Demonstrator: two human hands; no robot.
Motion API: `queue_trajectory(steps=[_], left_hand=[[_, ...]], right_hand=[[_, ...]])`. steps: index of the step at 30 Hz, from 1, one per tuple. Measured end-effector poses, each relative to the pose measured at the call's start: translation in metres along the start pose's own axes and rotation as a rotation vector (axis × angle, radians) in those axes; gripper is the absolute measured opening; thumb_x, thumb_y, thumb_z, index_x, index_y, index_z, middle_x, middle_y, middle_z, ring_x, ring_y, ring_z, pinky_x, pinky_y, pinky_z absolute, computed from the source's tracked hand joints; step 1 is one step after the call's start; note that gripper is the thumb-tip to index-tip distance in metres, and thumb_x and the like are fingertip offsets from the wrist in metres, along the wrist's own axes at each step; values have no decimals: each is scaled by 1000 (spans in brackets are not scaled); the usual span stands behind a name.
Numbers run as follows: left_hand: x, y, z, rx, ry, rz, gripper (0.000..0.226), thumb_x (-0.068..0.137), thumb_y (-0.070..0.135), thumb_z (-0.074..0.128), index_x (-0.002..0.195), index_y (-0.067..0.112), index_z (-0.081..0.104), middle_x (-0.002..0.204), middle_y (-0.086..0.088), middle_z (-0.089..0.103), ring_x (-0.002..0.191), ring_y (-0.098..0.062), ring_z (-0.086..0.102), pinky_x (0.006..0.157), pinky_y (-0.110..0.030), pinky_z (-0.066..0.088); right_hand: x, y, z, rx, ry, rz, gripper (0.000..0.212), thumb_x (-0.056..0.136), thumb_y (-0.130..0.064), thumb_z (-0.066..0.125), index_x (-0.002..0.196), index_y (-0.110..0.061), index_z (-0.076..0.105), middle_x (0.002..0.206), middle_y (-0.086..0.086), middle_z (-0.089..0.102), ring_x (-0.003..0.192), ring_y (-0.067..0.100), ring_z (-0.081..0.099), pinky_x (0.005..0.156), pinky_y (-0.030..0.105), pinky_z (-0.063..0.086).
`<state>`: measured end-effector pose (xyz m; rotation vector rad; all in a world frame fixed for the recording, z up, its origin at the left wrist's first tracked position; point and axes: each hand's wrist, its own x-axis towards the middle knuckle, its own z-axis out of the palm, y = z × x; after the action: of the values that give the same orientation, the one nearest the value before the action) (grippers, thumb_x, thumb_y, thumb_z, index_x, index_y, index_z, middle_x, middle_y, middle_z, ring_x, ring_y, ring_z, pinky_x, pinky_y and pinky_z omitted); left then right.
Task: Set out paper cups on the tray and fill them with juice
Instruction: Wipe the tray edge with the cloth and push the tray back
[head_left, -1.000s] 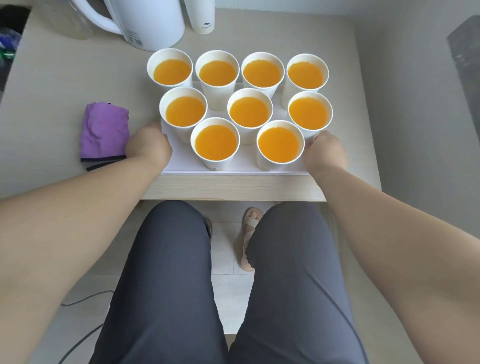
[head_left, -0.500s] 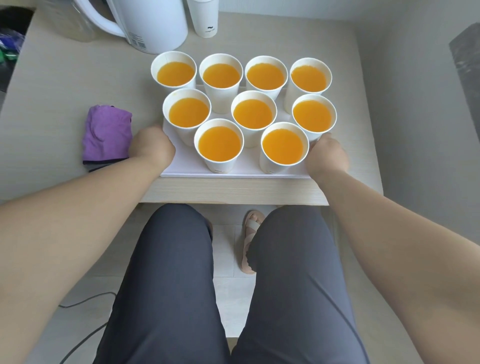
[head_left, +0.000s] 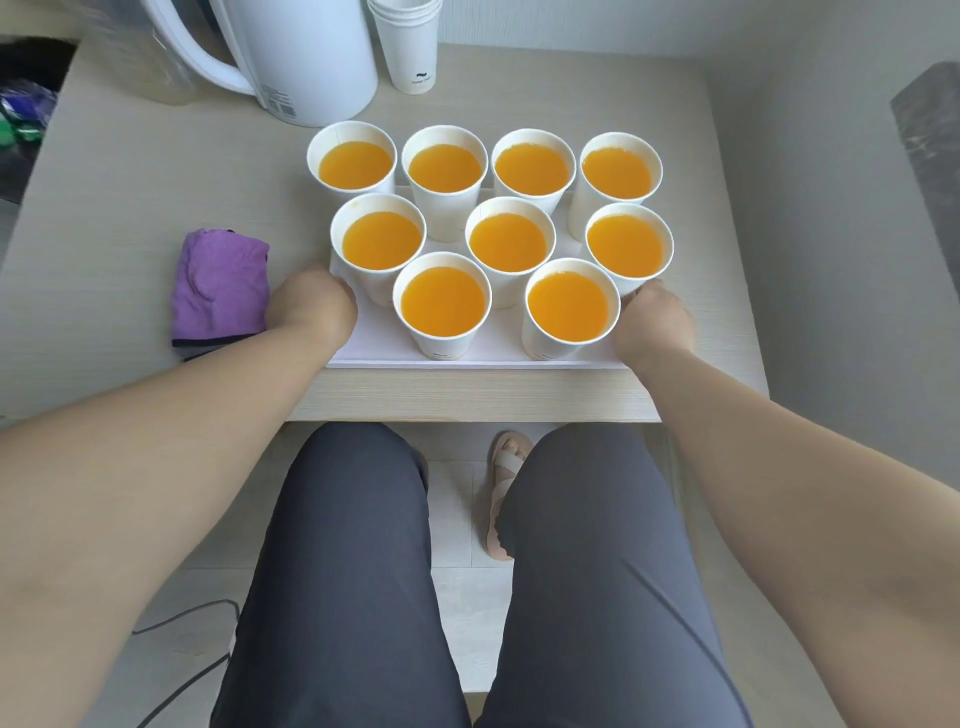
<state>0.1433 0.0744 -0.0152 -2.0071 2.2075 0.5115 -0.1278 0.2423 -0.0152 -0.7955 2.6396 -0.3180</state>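
Several white paper cups (head_left: 442, 306) full of orange juice stand in three rows on a flat white tray (head_left: 498, 345) near the table's front edge. My left hand (head_left: 311, 306) grips the tray's left edge with closed fingers. On the opposite side, my right hand (head_left: 655, 323) is closed on the right edge beside the front right cup (head_left: 569, 307). The fingertips of both hands are hidden under or behind the tray edge.
A white jug (head_left: 306, 57) with a handle stands at the back of the table, with a stack of spare paper cups (head_left: 410, 44) beside it. A folded purple cloth (head_left: 221, 288) lies left of the tray. The wall is close on the right.
The tray with its cups has shifted slightly away from me on the table, with both hands staying on its edges. The view has tilted a little.
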Motion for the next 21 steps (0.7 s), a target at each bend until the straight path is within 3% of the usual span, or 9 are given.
queue_trajectory(steps=[5,11,21], left_hand=[[1,0,4,35,49,39,39,105,28,26,122,3,50,117,-22,59,108,-41,55,77,-40,42],[-2,-5,11,47,108,79,35,104,23,28,122,1,48,107,-25,61,98,-42,58,67,-37,38],[0,7,3,-61,170,143,35,103,23,28,117,0,51,102,-26,62,92,-44,58,64,-36,37]], right_hand=[[-1,1,6,-47,23,-26,18,95,-16,43,109,-5,48,108,14,61,93,34,60,69,35,40],[-5,3,8,-72,63,-68,17,93,-14,43,107,-6,50,104,10,60,76,26,50,65,35,39],[-3,7,-8,8,84,-69,18,93,-8,42,108,-4,52,106,11,57,76,25,47,66,35,38]])
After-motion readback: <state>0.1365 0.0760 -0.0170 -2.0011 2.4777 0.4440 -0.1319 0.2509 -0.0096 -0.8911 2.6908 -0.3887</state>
